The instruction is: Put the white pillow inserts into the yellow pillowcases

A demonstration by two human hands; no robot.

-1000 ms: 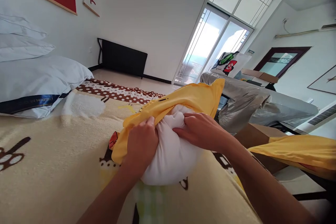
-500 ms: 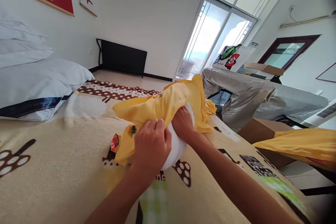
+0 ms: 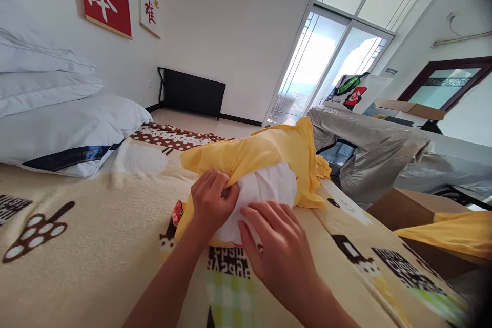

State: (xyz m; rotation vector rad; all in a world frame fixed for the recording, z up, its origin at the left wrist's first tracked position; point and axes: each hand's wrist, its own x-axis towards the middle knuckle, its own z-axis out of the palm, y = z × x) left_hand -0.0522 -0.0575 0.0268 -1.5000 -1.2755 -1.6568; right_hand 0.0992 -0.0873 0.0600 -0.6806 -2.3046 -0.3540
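Observation:
A yellow pillowcase (image 3: 246, 151) lies on the bed, partly pulled over a white pillow (image 3: 269, 184) whose near end bulges out of the opening. My left hand (image 3: 213, 200) is closed on the pillowcase edge at the left of the opening, fingers wrapped over the cloth. In front of the white pillow is my right hand (image 3: 274, 246), fingers slightly bent and apart from the thumb, holding nothing. Its fingertips are at the pillow's surface; whether they press on it I cannot tell. A small red patterned bit of cloth (image 3: 177, 212) shows at the pillowcase's left end.
White pillows (image 3: 73, 123) are stacked at the left on the patterned blanket (image 3: 115, 225). To the right stand a cardboard box (image 3: 407, 210) with yellow cloth (image 3: 457, 230) over it and furniture under grey plastic sheeting (image 3: 376, 143). A black folded panel (image 3: 192, 92) leans by the wall.
My right hand has come out of the pillowcase opening and moved back toward me. More of the white pillow shows. My left hand still grips the cloth. The view has shifted a little left.

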